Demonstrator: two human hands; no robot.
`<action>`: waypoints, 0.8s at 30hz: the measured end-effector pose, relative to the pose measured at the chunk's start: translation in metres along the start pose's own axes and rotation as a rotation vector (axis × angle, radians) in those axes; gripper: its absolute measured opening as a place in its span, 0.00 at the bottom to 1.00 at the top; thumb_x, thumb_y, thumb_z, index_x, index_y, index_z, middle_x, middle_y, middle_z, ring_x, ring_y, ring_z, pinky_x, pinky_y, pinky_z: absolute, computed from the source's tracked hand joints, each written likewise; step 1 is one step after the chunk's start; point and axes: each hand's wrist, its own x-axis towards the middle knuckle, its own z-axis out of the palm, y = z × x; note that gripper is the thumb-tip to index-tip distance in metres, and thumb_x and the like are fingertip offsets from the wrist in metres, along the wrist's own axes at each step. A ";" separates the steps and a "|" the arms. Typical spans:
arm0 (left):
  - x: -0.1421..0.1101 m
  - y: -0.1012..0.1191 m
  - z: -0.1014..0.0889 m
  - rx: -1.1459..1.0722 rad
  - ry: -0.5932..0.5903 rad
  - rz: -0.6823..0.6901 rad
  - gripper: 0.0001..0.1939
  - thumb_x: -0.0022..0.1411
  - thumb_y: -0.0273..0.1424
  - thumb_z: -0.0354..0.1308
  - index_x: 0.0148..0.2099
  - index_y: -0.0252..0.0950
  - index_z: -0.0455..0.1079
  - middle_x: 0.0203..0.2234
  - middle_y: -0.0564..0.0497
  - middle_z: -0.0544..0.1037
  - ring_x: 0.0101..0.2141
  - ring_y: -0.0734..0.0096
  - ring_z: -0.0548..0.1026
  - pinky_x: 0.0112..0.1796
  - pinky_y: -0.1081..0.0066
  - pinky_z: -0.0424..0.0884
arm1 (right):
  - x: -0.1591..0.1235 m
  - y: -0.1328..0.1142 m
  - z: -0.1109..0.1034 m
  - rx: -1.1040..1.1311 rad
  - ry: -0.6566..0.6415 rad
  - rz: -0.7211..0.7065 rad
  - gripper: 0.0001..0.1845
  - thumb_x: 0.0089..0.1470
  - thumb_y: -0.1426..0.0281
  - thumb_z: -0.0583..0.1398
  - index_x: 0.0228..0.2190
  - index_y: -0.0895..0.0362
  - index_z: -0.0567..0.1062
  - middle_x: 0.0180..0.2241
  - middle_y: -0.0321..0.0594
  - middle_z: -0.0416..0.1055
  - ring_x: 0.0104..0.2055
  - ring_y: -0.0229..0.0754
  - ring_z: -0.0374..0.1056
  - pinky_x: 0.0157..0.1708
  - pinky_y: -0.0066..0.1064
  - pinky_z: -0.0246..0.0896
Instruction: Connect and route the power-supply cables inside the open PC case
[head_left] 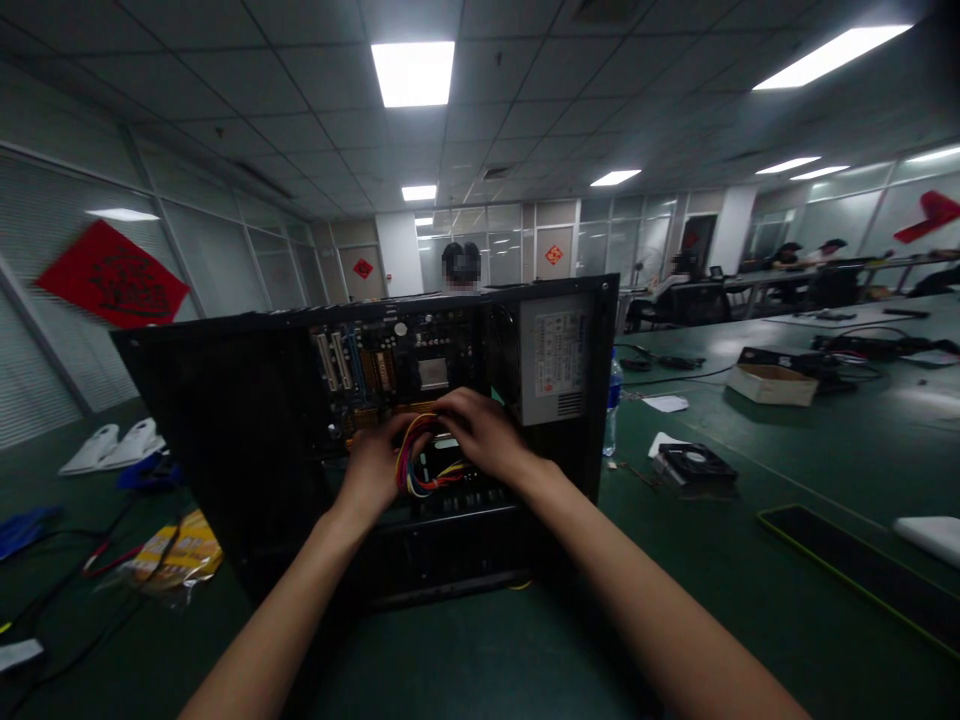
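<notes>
An open black computer case (202, 420) stands on the green table in front of me, its inside facing me. Within it are a motherboard (409, 350) with a square silver processor, and a power supply (556, 360) at the upper right. Both my hands reach into the case at the motherboard's lower edge. Between them loops a bundle of coloured cables (411, 455). My left hand (375, 455) closes round the bundle from the left. My right hand (484, 430) curls its fingers at the bundle's top; the fingertips are partly hidden, and what they pinch is unclear.
A water bottle (613, 405) stands right of the case. Farther right are a black cooling fan (694, 468), a small cardboard box (772, 383) and a dark long mat (870, 575). A yellow plastic packet (180, 550) and loose cables lie at left. People sit in the background.
</notes>
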 end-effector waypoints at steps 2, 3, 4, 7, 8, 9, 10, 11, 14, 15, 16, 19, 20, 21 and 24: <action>0.000 -0.001 0.000 -0.007 -0.006 0.000 0.15 0.62 0.38 0.55 0.46 0.37 0.75 0.41 0.47 0.81 0.41 0.60 0.78 0.43 0.66 0.73 | 0.000 0.000 0.000 -0.005 -0.009 -0.003 0.09 0.60 0.76 0.56 0.41 0.57 0.73 0.41 0.43 0.72 0.45 0.42 0.68 0.45 0.34 0.61; 0.000 -0.001 0.000 -0.012 -0.002 0.001 0.15 0.62 0.38 0.55 0.47 0.37 0.74 0.41 0.46 0.81 0.42 0.60 0.78 0.43 0.66 0.73 | 0.000 0.000 0.000 -0.007 -0.010 -0.002 0.09 0.59 0.75 0.56 0.41 0.57 0.73 0.41 0.44 0.72 0.45 0.41 0.68 0.45 0.33 0.61; 0.000 -0.001 0.001 -0.020 0.003 0.000 0.15 0.61 0.38 0.56 0.48 0.37 0.73 0.42 0.47 0.81 0.42 0.60 0.78 0.43 0.66 0.73 | 0.000 0.000 0.000 -0.012 -0.002 0.005 0.08 0.59 0.75 0.56 0.41 0.57 0.73 0.41 0.44 0.72 0.45 0.41 0.68 0.45 0.33 0.61; -0.001 0.002 0.001 -0.049 0.015 0.009 0.21 0.59 0.38 0.58 0.54 0.38 0.68 0.46 0.46 0.79 0.45 0.60 0.77 0.46 0.64 0.73 | 0.001 0.000 0.000 -0.017 0.039 0.038 0.07 0.59 0.74 0.57 0.39 0.56 0.73 0.40 0.42 0.72 0.44 0.41 0.68 0.45 0.33 0.61; -0.001 0.003 0.002 -0.062 0.005 0.023 0.23 0.59 0.38 0.59 0.55 0.38 0.67 0.47 0.46 0.78 0.46 0.60 0.77 0.47 0.63 0.72 | 0.001 0.000 -0.001 -0.015 0.042 0.045 0.06 0.59 0.74 0.57 0.38 0.56 0.74 0.40 0.42 0.72 0.44 0.41 0.68 0.45 0.33 0.61; -0.002 0.004 0.002 -0.074 -0.019 0.042 0.23 0.59 0.37 0.59 0.57 0.38 0.66 0.49 0.45 0.78 0.47 0.60 0.76 0.48 0.63 0.72 | 0.001 0.000 -0.001 -0.011 0.033 0.047 0.05 0.59 0.74 0.57 0.36 0.56 0.74 0.39 0.42 0.72 0.44 0.40 0.68 0.44 0.32 0.61; -0.002 0.005 0.002 -0.083 -0.045 0.062 0.23 0.60 0.37 0.58 0.57 0.39 0.66 0.50 0.45 0.77 0.48 0.60 0.76 0.49 0.63 0.71 | 0.001 0.000 -0.002 -0.009 0.017 0.046 0.05 0.59 0.74 0.57 0.35 0.57 0.74 0.39 0.42 0.72 0.43 0.40 0.68 0.44 0.32 0.61; -0.003 0.005 0.002 -0.091 -0.066 0.075 0.22 0.60 0.36 0.58 0.56 0.39 0.67 0.50 0.46 0.77 0.48 0.61 0.76 0.49 0.64 0.71 | 0.001 -0.001 -0.002 -0.010 -0.006 0.044 0.06 0.59 0.75 0.57 0.35 0.57 0.74 0.38 0.41 0.72 0.43 0.40 0.68 0.43 0.32 0.61; -0.003 0.004 0.001 -0.072 -0.042 0.079 0.17 0.61 0.37 0.57 0.51 0.38 0.73 0.46 0.47 0.79 0.45 0.61 0.78 0.47 0.65 0.72 | -0.001 0.000 -0.002 -0.022 -0.072 0.006 0.10 0.54 0.80 0.57 0.36 0.57 0.74 0.38 0.41 0.73 0.44 0.41 0.67 0.45 0.33 0.60; -0.003 0.002 0.000 -0.054 -0.006 0.073 0.16 0.61 0.37 0.58 0.49 0.38 0.74 0.44 0.47 0.80 0.44 0.61 0.78 0.47 0.65 0.73 | -0.002 0.000 -0.001 -0.029 -0.086 -0.017 0.12 0.52 0.82 0.57 0.38 0.58 0.74 0.40 0.41 0.73 0.45 0.42 0.66 0.46 0.34 0.59; -0.003 0.001 0.000 -0.035 0.027 0.068 0.15 0.60 0.37 0.58 0.47 0.38 0.75 0.42 0.47 0.81 0.42 0.61 0.79 0.46 0.64 0.73 | -0.002 0.001 0.000 -0.042 -0.100 -0.042 0.15 0.50 0.82 0.58 0.40 0.58 0.73 0.41 0.42 0.72 0.47 0.43 0.65 0.47 0.35 0.59; -0.002 -0.001 -0.002 0.020 0.053 0.071 0.13 0.60 0.36 0.58 0.45 0.38 0.77 0.41 0.48 0.82 0.42 0.60 0.79 0.47 0.62 0.73 | -0.003 0.003 0.002 -0.127 -0.159 -0.082 0.18 0.50 0.79 0.61 0.44 0.58 0.72 0.45 0.44 0.69 0.49 0.45 0.62 0.47 0.37 0.58; -0.001 -0.001 -0.002 0.039 0.038 0.081 0.12 0.60 0.34 0.57 0.45 0.39 0.77 0.42 0.48 0.82 0.43 0.59 0.79 0.48 0.61 0.73 | -0.003 0.003 0.002 -0.168 -0.181 -0.076 0.16 0.51 0.79 0.61 0.43 0.58 0.72 0.44 0.44 0.69 0.48 0.45 0.61 0.46 0.37 0.58; -0.001 -0.001 -0.001 0.057 0.015 0.092 0.12 0.60 0.32 0.57 0.46 0.40 0.77 0.43 0.48 0.81 0.44 0.59 0.78 0.50 0.60 0.72 | -0.002 0.003 0.002 -0.210 -0.194 -0.058 0.13 0.52 0.78 0.61 0.42 0.58 0.73 0.43 0.43 0.68 0.47 0.45 0.61 0.45 0.36 0.58; 0.000 -0.003 0.000 0.095 -0.037 0.094 0.15 0.60 0.28 0.56 0.48 0.41 0.76 0.47 0.48 0.79 0.48 0.59 0.77 0.53 0.58 0.69 | 0.001 0.001 -0.002 -0.334 -0.167 0.013 0.09 0.55 0.80 0.58 0.37 0.57 0.74 0.41 0.43 0.67 0.45 0.44 0.61 0.43 0.35 0.58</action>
